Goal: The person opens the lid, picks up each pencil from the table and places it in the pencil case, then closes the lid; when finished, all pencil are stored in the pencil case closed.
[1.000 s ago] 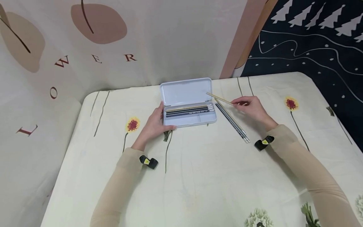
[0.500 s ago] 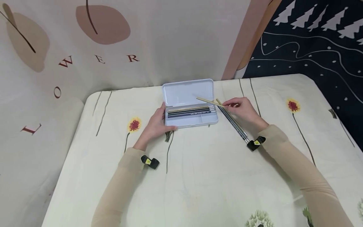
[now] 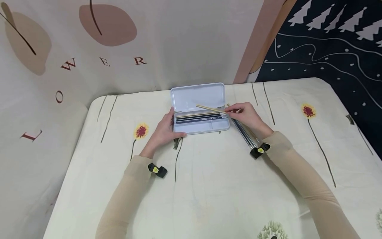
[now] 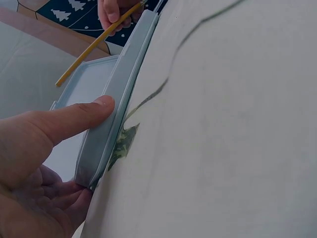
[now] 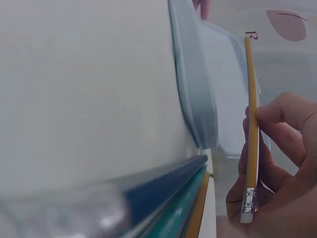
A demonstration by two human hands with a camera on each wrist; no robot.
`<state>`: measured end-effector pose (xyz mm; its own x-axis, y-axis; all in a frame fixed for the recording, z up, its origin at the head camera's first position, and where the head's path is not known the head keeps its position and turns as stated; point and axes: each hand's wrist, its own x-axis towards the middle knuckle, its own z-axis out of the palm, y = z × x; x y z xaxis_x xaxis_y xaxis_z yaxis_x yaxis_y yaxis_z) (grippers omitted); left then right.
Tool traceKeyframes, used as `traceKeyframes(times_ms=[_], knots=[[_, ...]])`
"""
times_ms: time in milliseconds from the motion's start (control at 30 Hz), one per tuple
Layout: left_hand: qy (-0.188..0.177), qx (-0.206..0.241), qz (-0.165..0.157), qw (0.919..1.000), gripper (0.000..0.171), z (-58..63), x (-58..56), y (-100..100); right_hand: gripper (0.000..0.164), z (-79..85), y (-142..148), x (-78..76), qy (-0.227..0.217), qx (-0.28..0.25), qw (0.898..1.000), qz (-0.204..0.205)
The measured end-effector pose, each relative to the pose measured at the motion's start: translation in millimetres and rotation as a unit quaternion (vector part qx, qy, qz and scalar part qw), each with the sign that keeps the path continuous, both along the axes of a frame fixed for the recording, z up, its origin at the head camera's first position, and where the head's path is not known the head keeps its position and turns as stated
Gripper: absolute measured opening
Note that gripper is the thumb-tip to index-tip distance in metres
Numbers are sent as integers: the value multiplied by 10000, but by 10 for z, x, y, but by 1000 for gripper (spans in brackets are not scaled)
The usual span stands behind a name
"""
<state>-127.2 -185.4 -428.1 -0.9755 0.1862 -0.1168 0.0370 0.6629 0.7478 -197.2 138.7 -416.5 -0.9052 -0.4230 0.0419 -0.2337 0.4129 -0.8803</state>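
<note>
A pale blue pencil case point(image 3: 192, 127) lies open on the table, its lid point(image 3: 197, 96) tilted back. My left hand point(image 3: 162, 133) grips the case's left end, with the thumb on the front wall and the fingers at the end, as the left wrist view point(image 4: 74, 116) shows. Over the case's right end, my right hand point(image 3: 246, 114) pinches a yellow pencil point(image 5: 252, 144) near its eraser end. The pencil's far end overlaps the lid in the head view. Inside the case, several dark and yellow pencils point(image 3: 198, 117) lie side by side.
Loose pencils point(image 3: 243, 132) in blue, teal and yellow lie slanting beside the case, partly under the right hand and wrist camera point(image 3: 258, 151). A cream tablecloth point(image 3: 203, 186) with printed flowers covers the table. Printed fabric point(image 3: 194, 43) hangs behind its far edge.
My right hand has moved left with the yellow pencil, from beyond the loose pencils to over the case's right end. The left hand keeps its grip on the case.
</note>
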Motion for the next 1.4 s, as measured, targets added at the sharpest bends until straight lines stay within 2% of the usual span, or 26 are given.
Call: traceKeyframes(times_ms=[300,367,467,533,600,833,1100,1400], knots=[[-9,-40,10,10000,115,-17,8,-10,16,63,-182,-11,304,43,9987,409],[-30,-45,25,10000,115,-19,7,-9,15,187,-246,37,262,97,9985,474],[-44,-27,33,10000,115,-21,6,-7,15,207,-322,18,245,220,9977,586],[-61,7,33,10000,115,-20,7,-2,16,203,-378,-3,230,373,9966,692],[-56,13,29,10000,115,-19,7,-1,16,86,-422,-83,301,492,9950,812],[-13,41,0,10000,116,-11,12,-2,15,44,-634,-143,233,717,9900,1191],[42,91,-82,9999,116,-1,12,4,14,22,-698,-149,161,1282,9856,1089],[51,17,-14,10000,117,-6,-3,-10,17,10,-706,-154,169,1436,9843,1010]])
